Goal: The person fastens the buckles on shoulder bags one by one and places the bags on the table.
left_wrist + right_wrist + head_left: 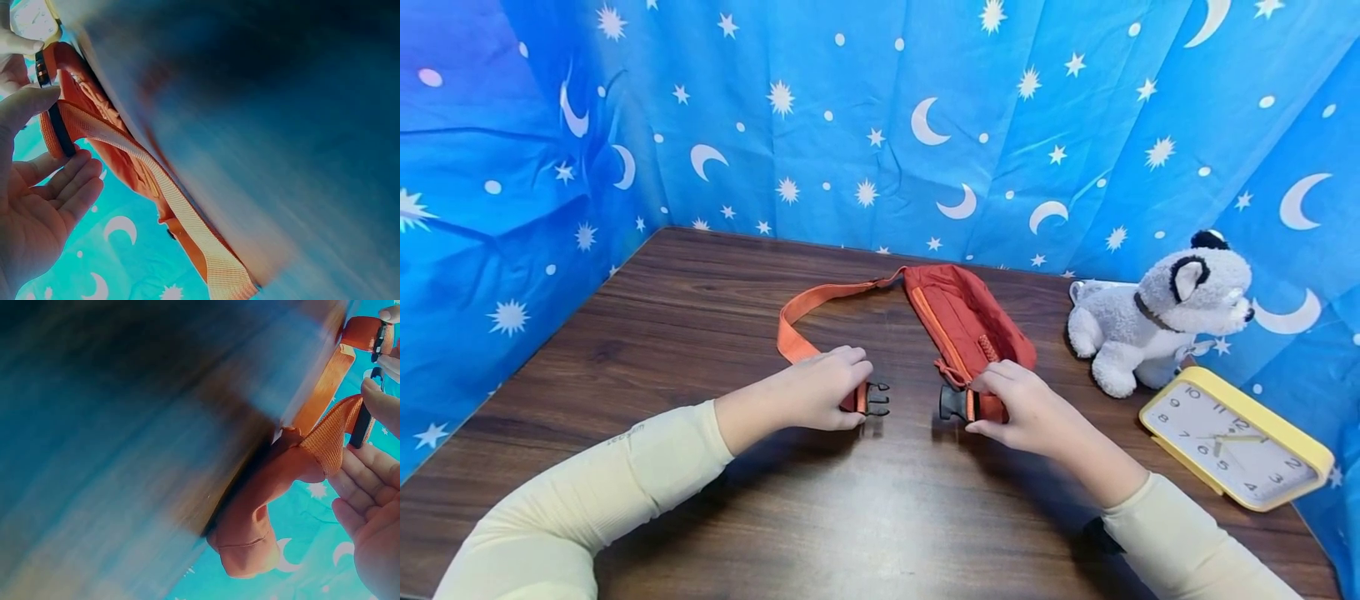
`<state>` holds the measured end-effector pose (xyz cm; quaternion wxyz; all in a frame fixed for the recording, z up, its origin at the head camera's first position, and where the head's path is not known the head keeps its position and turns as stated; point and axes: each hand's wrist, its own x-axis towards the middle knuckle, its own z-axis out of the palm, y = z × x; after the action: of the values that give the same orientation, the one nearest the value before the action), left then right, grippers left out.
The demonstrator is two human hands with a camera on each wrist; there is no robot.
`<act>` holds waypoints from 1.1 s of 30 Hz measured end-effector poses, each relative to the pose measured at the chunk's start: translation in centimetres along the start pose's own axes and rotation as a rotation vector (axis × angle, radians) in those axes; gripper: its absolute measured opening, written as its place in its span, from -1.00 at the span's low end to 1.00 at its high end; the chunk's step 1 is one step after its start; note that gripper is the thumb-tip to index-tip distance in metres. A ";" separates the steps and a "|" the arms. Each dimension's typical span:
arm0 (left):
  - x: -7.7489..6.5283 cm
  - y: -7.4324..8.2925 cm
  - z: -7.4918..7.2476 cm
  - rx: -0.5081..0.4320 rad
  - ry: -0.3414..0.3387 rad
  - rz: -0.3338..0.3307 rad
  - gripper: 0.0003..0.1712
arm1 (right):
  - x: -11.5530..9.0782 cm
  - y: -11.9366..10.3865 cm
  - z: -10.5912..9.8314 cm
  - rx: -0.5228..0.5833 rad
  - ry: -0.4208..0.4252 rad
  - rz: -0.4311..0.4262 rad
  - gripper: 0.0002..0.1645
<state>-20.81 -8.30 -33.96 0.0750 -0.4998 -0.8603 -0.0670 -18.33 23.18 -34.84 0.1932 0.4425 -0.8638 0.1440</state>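
Observation:
A red waist bag (966, 312) with an orange strap (820, 300) lies on the wooden table. My left hand (816, 387) pinches the black pronged buckle half (877, 399) at the strap's end between thumb and fingers. Opposite it, my right hand (1026, 408) pinches the black socket half (953, 403) beside the bag's lower corner. The two halves face each other, apart, with a gap between them. In the left wrist view the strap (144, 156) runs from the buckle past the bag; in the right wrist view the bag (250, 512) hangs below the socket's webbing.
A grey and white plush dog (1150, 321) sits at the right of the table. In front of it a yellow-framed clock (1236, 439) leans back near the right edge. A blue curtain (850, 108) with stars and moons surrounds the table (647, 333).

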 end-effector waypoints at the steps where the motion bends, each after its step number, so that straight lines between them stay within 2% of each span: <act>1: 0.0 0.0 0.0 0.002 0.002 0.001 -0.65 | 0.0 0.0 0.0 0.002 0.001 -0.003 -0.48; 15: 0.3 0.3 0.1 0.003 0.020 0.019 -0.66 | 0.3 -0.3 0.2 0.001 0.002 -0.013 -0.46; 33: 1.1 0.9 0.0 0.012 0.030 0.027 -0.62 | 0.6 -0.4 0.2 0.024 0.023 -0.068 -0.46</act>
<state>-20.59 -6.96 -33.72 0.0919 -0.5098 -0.8526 -0.0683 -18.34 22.44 -34.76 0.2026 0.4723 -0.8441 0.1526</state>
